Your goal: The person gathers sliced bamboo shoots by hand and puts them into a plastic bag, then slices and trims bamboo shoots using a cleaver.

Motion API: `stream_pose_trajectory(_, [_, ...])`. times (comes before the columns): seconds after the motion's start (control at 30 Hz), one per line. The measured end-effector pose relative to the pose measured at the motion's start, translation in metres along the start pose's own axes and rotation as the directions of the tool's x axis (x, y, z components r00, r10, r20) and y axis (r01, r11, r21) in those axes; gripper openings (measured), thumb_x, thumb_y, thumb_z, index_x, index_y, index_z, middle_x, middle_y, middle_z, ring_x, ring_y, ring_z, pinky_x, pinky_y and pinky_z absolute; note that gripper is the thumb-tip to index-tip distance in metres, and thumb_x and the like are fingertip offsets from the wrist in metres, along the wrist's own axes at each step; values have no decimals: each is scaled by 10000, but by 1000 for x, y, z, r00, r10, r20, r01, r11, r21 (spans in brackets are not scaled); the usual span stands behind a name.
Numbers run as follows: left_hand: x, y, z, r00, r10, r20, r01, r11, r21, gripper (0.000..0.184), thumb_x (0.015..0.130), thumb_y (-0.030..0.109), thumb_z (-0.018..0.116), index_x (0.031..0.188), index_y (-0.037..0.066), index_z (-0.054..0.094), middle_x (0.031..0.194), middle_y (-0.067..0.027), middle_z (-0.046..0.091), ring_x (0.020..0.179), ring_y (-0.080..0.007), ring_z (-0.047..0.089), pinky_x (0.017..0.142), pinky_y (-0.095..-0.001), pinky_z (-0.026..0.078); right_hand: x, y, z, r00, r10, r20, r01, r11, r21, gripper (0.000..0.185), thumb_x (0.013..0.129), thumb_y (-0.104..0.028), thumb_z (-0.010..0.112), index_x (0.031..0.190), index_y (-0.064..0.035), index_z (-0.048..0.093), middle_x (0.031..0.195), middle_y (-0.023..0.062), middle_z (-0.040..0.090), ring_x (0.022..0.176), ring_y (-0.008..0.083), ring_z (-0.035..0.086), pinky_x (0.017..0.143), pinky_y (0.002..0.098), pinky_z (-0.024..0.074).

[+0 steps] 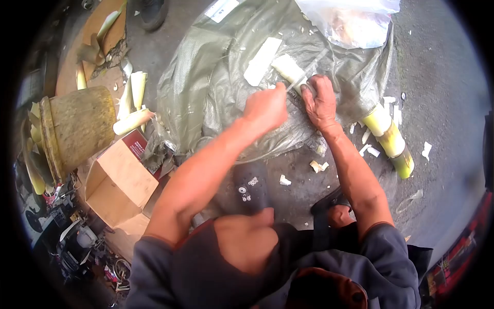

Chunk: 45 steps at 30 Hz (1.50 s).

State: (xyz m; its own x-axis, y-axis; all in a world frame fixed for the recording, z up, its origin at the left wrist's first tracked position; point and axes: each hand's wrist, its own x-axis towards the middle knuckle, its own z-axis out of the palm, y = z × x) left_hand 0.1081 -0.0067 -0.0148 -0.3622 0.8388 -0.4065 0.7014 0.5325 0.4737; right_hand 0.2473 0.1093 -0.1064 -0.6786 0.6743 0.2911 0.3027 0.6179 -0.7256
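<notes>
My left hand (266, 108) is closed in a fist around the handle end of a knife. The thin blade (313, 64) slants up and right across a pale peeled stalk piece (288, 68). My right hand (321, 103) has its fingers curled at the lower end of that piece, holding it against a grey-green woven sack (226, 98). A flat white slab (262, 61) lies on the sack, left of the piece. Small white scraps are scattered around them.
At the left are a dirty yellow bucket (85, 126), an open cardboard box (123, 177) and pale husks (138, 90). A clear plastic bag (355, 23) rests at the sack's top right. A thick yellow-green stalk (390, 139) lies to the right, among white scraps.
</notes>
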Motion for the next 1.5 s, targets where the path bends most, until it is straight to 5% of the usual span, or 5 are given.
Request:
stream_pose_trajectory(0.13, [-38,-6,-7,998,7,-70,-6,1000,12,178,840,46,554,992,-46,557,708,-226,682,694,-422,696,645,-529,542,-12,3,-10,995,74,-72,-72,997,33,287,814,-117,711,1064,-43,589,1069,146,595,1016,356,577,866,418,476])
stream_pose_trajectory(0.23, [-67,7,-10,998,-34,59,30,998,60,203,888,83,550,1053,-35,535,680,-240,657,651,-446,667,626,-575,503,-14,-4,-9,989,134,-55,-133,991,12,266,801,-132,708,1023,-46,591,1045,136,583,988,347,569,845,425,472])
stream_pose_trajectory(0.43, [-73,15,-4,998,62,15,-63,983,173,188,754,-10,560,934,-58,544,645,-211,667,576,-385,686,540,-494,541,-13,-4,3,990,121,-76,-129,987,-101,300,750,-142,715,1003,-50,582,983,137,556,923,367,546,793,451,469])
stream_pose_trajectory(1.13, [-27,26,7,996,-66,64,64,998,27,197,842,85,557,987,-47,581,872,-285,702,846,-467,696,769,-561,535,-14,-7,-1,992,123,-5,-122,982,-147,339,780,-158,716,1062,-40,570,1003,157,572,964,387,559,813,484,476])
stream_pose_trajectory(1.5, [-34,8,16,993,-21,-120,17,999,-30,197,899,113,550,1053,-10,552,770,-263,681,738,-465,674,695,-574,515,-46,-19,-5,977,178,-117,-172,983,63,338,767,-118,707,1066,-41,570,1049,167,567,959,375,572,831,440,490])
